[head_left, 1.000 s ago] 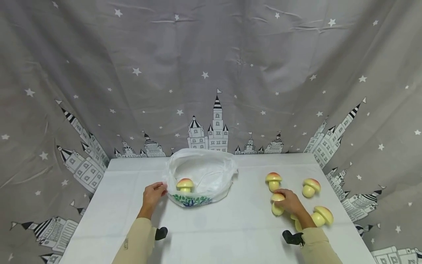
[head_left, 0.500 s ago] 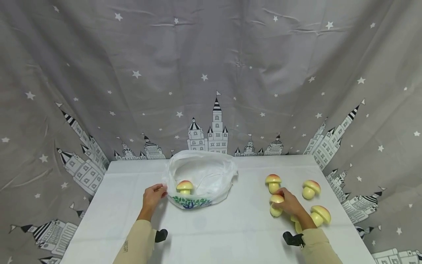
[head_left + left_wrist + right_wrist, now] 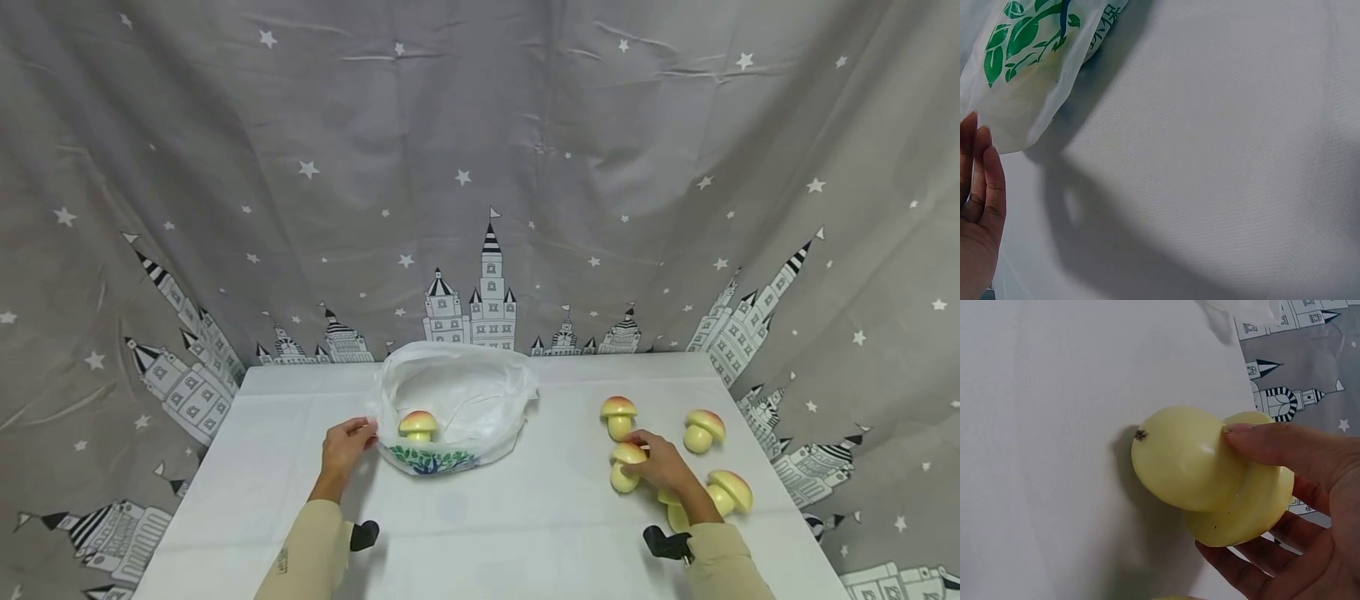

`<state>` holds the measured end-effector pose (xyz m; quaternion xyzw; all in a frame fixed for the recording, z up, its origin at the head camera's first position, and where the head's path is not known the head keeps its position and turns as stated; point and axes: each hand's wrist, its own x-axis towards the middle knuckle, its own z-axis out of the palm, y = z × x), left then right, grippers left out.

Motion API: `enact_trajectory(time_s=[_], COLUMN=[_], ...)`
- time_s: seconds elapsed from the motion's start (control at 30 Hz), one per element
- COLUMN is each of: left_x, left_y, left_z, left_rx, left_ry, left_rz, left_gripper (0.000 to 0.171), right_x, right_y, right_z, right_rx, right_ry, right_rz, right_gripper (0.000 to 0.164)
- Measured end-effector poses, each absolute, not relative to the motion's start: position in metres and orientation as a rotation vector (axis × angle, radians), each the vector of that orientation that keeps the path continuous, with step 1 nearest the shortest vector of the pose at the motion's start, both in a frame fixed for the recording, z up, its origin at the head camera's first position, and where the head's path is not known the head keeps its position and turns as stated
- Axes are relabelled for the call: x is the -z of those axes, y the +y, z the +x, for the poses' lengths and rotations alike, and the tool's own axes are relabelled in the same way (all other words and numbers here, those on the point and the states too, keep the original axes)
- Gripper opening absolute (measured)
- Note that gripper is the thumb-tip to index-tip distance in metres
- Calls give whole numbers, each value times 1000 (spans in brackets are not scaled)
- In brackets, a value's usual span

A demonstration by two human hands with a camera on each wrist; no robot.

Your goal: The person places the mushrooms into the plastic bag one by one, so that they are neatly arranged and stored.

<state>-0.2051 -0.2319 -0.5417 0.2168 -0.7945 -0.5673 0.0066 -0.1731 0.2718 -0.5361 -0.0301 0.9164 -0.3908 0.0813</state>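
A white plastic bag (image 3: 480,450) with a green-and-blue leafy tree print lies with its mouth spread wide. Inside it sits a yellow toy mushroom (image 3: 418,423) with a reddish cap top. My left hand (image 3: 347,454) pinches the bag's left edge; in the left wrist view its thumb is hidden and its fingertips overlap the plastic. On the right, my right hand (image 3: 663,465) grips another toy mushroom (image 3: 1179,462) by the cap, the thumb where cap and stem meet and the fingers under the rim. Its pale rounded stem end points away from the palm.
Around the right hand lie more toy mushrooms: one behind (image 3: 619,418), one at the back right (image 3: 703,432), one beside the wrist (image 3: 729,493) and one partly hidden under the forearm (image 3: 677,512). A grey castle-print curtain (image 3: 480,167) hangs behind the white-covered table (image 3: 480,542).
The right hand's thumb and fingers have settled round the mushroom, whose stem has swung slightly left. The left hand stays at the bag's edge. The head view has shifted a little.
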Motion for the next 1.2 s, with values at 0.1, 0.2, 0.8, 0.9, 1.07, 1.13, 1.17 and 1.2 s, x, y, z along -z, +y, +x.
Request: enact_trajectory(time_s=[0.1, 0.2, 0.8, 0.9, 1.07, 1.13, 1.17, 1.2], left_x=[543, 544, 542, 543, 544, 544, 544, 544], left_y=[-233, -233, -235, -234, -234, -234, -234, -234], left_z=[-206, -206, -208, -209, -209, -209, -209, -209], left_rx=[1770, 1755, 1772, 1771, 1767, 1766, 1765, 1765], left_ry=[-2506, -2528, -2534, -2528, -2532, -2533, -2533, -2533], left_rz=[693, 702, 694, 695, 701, 700, 699, 697], left_gripper=[34, 35, 35, 34, 33, 33, 33, 33], right_x=[541, 544, 544, 545, 546, 546, 546, 546], right_y=[271, 268, 233, 227, 215, 211, 209, 206], right_z=[-175, -176, -195, -198, -202, -204, -204, -205], right_rx=[1193, 1200, 1386, 1421, 1462, 1485, 1502, 1513], right_ry=[2736, 2745, 2789, 2795, 2815, 2811, 2806, 2801], right_rz=[-88, -84, -140, -127, -149, -146, -147, -147], right_gripper=[47, 48, 44, 42, 40, 41, 41, 42])
